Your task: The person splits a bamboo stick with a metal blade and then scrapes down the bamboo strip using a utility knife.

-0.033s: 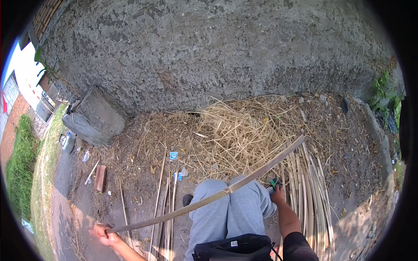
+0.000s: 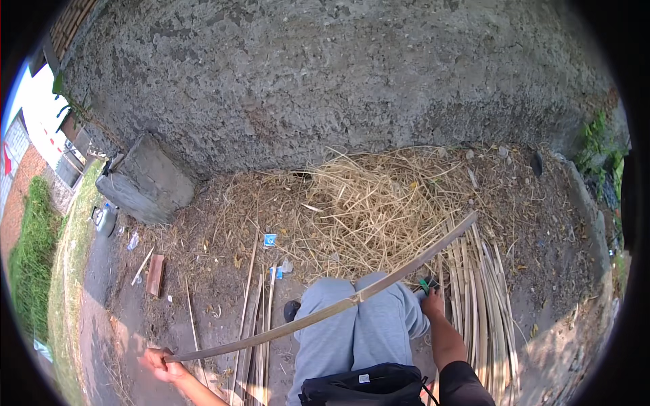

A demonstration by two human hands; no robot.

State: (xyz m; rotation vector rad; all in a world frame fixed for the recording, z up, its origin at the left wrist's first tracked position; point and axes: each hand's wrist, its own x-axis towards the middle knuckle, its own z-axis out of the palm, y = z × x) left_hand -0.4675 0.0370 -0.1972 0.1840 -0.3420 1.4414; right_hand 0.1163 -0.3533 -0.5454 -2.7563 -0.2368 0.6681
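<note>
Long strip (image 2: 332,310) shifted slightly.

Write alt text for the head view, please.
A person's left hand grips one end of a long, curved brownish strip slanting across grey-trousered legs; the right hand is by a small green item. Beyond lies a straw-like pile before a rough grey wall.

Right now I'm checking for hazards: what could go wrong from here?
The long strip, held near one end by the left hand, might swing, since its far end is in neither hand. The loose strips lying near the right hand could snag or prick it.
</note>
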